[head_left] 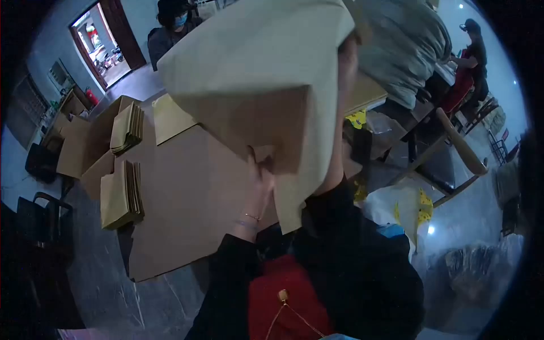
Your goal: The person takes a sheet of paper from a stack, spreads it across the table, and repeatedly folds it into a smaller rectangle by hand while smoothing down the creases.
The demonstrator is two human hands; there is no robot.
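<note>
A large kraft paper bag (249,62) is raised in front of me, tilted, its shaded opening facing down toward me. My left hand (262,177) grips the bag's lower edge, thumb pointing up and fingers partly behind the paper. My right hand (349,52) is lifted high at the bag's right upper corner; paper covers its fingers, so their pose is hidden. Under the bag lies a flat brown cardboard sheet (175,198) on the table. At its left edge are two stacks of folded kraft paper, a nearer stack (122,195) and a farther stack (127,127).
An open cardboard box (93,144) stands at the left, behind the stacks. Another kraft paper piece (170,119) lies at the far edge. To the right are a wooden chair (462,144) and a big grey sack (396,51). One person (173,25) is across the table, another (476,56) far right.
</note>
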